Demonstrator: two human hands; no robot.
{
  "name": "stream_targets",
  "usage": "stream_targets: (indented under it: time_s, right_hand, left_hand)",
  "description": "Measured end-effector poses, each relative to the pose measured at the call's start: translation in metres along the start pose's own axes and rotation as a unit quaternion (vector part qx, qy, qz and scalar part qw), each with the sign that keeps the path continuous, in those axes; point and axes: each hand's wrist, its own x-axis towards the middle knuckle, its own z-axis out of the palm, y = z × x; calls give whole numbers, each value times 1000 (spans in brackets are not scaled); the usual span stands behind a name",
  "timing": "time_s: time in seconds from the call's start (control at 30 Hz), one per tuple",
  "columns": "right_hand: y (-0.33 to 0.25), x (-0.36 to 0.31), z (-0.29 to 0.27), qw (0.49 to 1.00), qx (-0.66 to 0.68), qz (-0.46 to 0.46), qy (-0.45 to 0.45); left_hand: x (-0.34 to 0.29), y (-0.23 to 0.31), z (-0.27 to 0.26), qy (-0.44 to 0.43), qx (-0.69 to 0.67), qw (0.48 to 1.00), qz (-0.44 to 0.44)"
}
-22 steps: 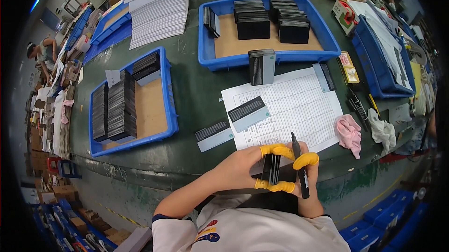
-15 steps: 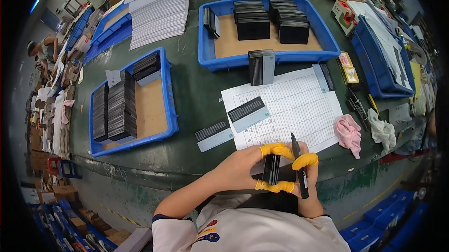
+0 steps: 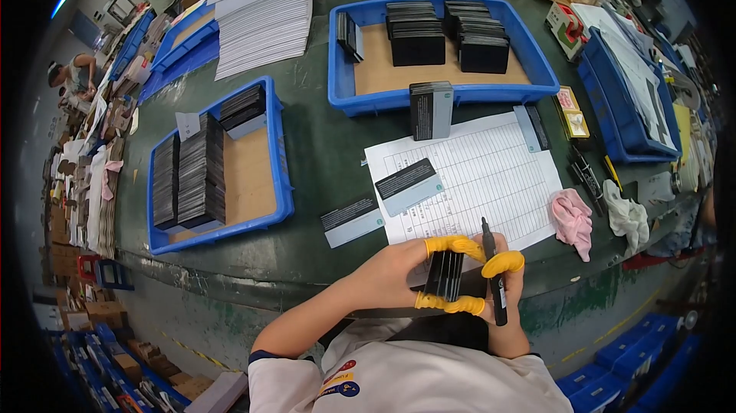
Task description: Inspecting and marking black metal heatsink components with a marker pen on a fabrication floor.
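At the table's near edge, my left hand (image 3: 392, 276) is closed around a small stack of black cards (image 3: 444, 276), its thumb and fingers in yellow finger cots. The cards stand on edge with gaps between them. My right hand (image 3: 509, 269), also with yellow finger cots, grips an uncapped black marker (image 3: 499, 304), tip pointing away from me. Its fingertips meet the far side of the cards; the exact contact is partly hidden. Just beyond lies a printed table sheet (image 3: 491, 183) with black-and-grey cards (image 3: 410, 185) on it. Another such card (image 3: 352, 222) lies left of the sheet.
A blue tray (image 3: 285, 175) with rows of black cards stands left, a larger blue tray (image 3: 360, 103) with card stacks at the back. Right are a pink cloth (image 3: 572, 223), a white cloth (image 3: 625, 216), markers (image 3: 587, 181) and a blue bin (image 3: 613, 126). A paper stack (image 3: 261, 18) stands far left.
The cards between my hands have spread apart, showing wider gaps. Both hands stay nearly in place, and the marker is still in my right hand.
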Motion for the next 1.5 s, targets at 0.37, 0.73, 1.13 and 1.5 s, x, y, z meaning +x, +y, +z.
stream_targets:
  time_s: [0.37, 0.73, 1.13, 1.5]
  right_hand:
    - [0, -5, -1, 1000, -14, 10, 4]
    - [-30, 14, -3, 989, -25, -80, 121]
    - [-21, 30, 6, 984, -87, -85, 131]
    - [-18, 30, 5, 985, -64, -90, 131]
  left_hand:
    - [0, 0, 2, 21, -11, 1000, 2]
    - [1, 6, 0, 46, 101, 993, 46]
    - [-2, 4, -5, 88, 159, 977, 111]
    - [-1, 2, -4, 95, 147, 980, 97]
